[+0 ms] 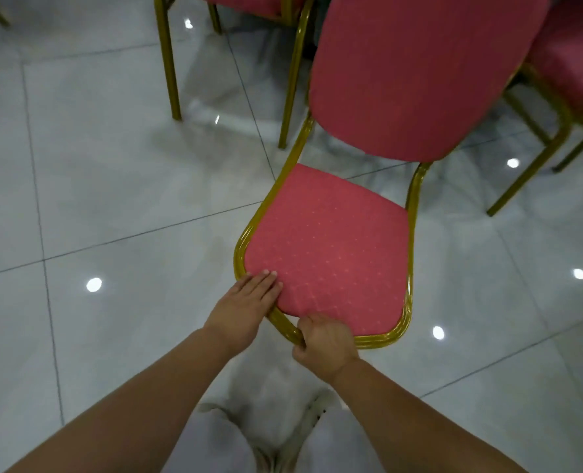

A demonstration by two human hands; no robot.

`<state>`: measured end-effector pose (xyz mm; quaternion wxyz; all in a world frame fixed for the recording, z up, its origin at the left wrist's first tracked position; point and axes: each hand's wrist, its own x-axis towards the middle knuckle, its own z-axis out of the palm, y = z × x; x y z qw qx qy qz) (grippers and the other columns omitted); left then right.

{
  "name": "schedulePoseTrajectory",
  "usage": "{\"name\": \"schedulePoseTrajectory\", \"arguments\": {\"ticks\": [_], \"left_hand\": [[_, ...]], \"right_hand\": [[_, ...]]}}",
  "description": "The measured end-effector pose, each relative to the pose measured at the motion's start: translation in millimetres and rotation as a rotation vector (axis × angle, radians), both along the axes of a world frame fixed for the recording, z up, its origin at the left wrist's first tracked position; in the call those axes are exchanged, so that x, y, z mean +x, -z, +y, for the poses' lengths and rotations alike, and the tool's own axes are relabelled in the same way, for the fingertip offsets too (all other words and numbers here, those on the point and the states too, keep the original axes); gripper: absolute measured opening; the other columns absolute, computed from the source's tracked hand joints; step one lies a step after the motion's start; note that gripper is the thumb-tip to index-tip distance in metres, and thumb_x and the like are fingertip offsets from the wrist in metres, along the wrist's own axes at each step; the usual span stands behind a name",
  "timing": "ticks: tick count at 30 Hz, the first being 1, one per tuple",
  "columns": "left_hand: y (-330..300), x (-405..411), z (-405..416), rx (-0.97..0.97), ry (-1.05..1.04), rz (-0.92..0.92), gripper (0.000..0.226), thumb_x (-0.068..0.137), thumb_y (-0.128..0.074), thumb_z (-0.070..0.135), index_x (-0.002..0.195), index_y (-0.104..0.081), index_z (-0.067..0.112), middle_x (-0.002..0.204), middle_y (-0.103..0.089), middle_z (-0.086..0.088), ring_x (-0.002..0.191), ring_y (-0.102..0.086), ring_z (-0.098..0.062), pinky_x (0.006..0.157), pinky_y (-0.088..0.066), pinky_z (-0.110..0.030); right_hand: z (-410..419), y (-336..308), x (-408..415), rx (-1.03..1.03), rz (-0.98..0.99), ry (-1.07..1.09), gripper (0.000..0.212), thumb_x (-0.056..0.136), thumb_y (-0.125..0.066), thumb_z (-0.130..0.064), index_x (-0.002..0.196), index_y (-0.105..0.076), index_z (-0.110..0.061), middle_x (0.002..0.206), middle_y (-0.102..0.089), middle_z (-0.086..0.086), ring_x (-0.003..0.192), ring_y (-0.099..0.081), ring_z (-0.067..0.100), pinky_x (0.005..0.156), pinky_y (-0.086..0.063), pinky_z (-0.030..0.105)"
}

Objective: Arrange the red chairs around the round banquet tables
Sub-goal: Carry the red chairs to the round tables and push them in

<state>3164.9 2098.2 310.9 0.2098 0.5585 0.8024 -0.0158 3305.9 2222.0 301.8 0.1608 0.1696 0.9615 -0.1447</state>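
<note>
Chair: a red chair [331,247] with a gold frame stood on the pale tiled floor [112,186], its seat toward the person and its back rising away.
Left hand: the left hand [249,298] lay flat, fingers straight and together, on the seat's near left corner, across cushion and frame.
Right hand: the right hand [324,346] gripped the seat's front edge, fingers curled round the gold frame rail and thumb on the cushion.
Hands together: both sat near each other at the front left of the seat, not touching.
Other chairs: a second chair [235,1] stood behind at upper left, a third chair [576,66] at right, just beside the first one's back.
Floor: glossy, with round light spots.
</note>
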Motion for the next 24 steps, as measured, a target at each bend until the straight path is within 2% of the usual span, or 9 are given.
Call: {"name": "schedulePoseTrajectory", "arguments": {"ticks": [2,3,6,8,11,14,17,21,24], "left_hand": [[-49.5,-2.7,16.2,-0.087,0.022,-0.037,0.076,0.090,-0.052,0.013,0.152,-0.009,0.017,0.160,-0.007,-0.006,0.147,-0.006,-0.020,0.117,0.004,-0.033],[-73.3,-4.2,23.5,-0.140,0.051,-0.067,0.075,0.093,-0.048,0.018,0.152,-0.002,0.019,0.160,0.001,-0.004,0.148,0.001,-0.019,0.117,0.007,-0.033],[-139.3,3.3,41.3,-0.228,0.148,-0.120,0.089,0.088,-0.059,0.026,0.152,0.002,0.022,0.160,0.005,-0.003,0.147,0.003,-0.019,0.120,0.003,-0.035],[-172.6,9.0,48.9,-0.272,0.153,-0.133,0.094,0.085,-0.063,0.029,0.152,0.002,0.023,0.160,0.005,-0.003,0.147,0.003,-0.018,0.120,0.002,-0.036],[-229.7,14.8,62.3,-0.262,0.130,-0.127,0.095,0.082,-0.065,0.036,0.152,-0.001,0.025,0.160,0.001,-0.002,0.147,-0.001,-0.017,0.120,0.001,-0.036],[-287.5,17.6,76.5,-0.202,0.091,-0.116,0.095,0.080,-0.064,0.047,0.152,-0.006,0.025,0.160,-0.005,-0.001,0.147,-0.006,-0.017,0.120,-0.003,-0.036],[-341.2,20.8,96.5,-0.060,0.010,-0.083,0.085,0.079,-0.063,0.049,0.150,-0.021,0.027,0.156,-0.025,0.001,0.143,-0.022,-0.017,0.118,-0.015,-0.035],[-396.5,20.5,128.3,0.076,-0.090,-0.110,0.059,0.078,-0.064,0.049,0.133,-0.049,0.032,0.128,-0.058,0.006,0.119,-0.053,-0.017,0.099,-0.042,-0.029],[-423.7,23.0,151.9,0.098,-0.123,-0.153,0.040,0.081,-0.066,0.042,0.119,-0.059,0.031,0.108,-0.065,0.006,0.099,-0.060,-0.015,0.086,-0.050,-0.032]], "right_hand": [[6.3,-53.2,14.9,0.004,0.011,-0.001,0.038,0.028,-0.078,-0.044,0.052,-0.055,-0.026,0.049,-0.053,-0.011,0.040,-0.049,0.006,0.037,-0.030,0.013],[8.3,-78.8,21.2,-0.007,-0.007,0.000,0.039,0.028,-0.077,-0.048,0.052,-0.054,-0.027,0.049,-0.052,-0.012,0.039,-0.048,0.004,0.037,-0.030,0.013],[15.9,-150.3,33.5,-0.023,-0.077,0.006,0.042,0.028,-0.076,-0.054,0.051,-0.053,-0.027,0.048,-0.051,-0.014,0.039,-0.047,0.002,0.038,-0.025,0.014],[22.7,-193.0,37.5,0.006,-0.043,-0.013,0.036,0.048,-0.075,-0.051,0.064,-0.059,-0.024,0.061,-0.060,-0.009,0.051,-0.056,0.009,0.048,-0.030,0.019],[37.6,-261.8,37.8,-0.075,-0.018,0.011,0.024,0.078,-0.059,-0.039,0.086,-0.056,-0.017,0.088,-0.064,0.005,0.077,-0.060,0.024,0.063,-0.034,0.029],[55.9,-320.3,40.4,-0.012,0.105,0.064,0.025,0.074,-0.061,-0.044,0.073,-0.054,-0.020,0.073,-0.064,0.001,0.063,-0.059,0.020,0.056,-0.035,0.025],[80.6,-377.3,36.7,0.016,0.168,0.067,0.029,0.079,-0.056,-0.048,0.078,-0.053,-0.019,0.080,-0.061,0.001,0.072,-0.057,0.021,0.060,-0.036,0.027],[117.0,-440.2,35.4,0.067,0.258,0.117,0.033,0.080,-0.057,-0.050,0.077,-0.044,-0.020,0.077,-0.048,-0.004,0.070,-0.044,0.015,0.062,-0.032,0.028],[141.8,-463.5,36.4,0.082,0.309,0.126,0.032,0.082,-0.058,-0.050,0.078,-0.045,-0.021,0.079,-0.047,-0.004,0.073,-0.045,0.014,0.063,-0.032,0.028]]}}
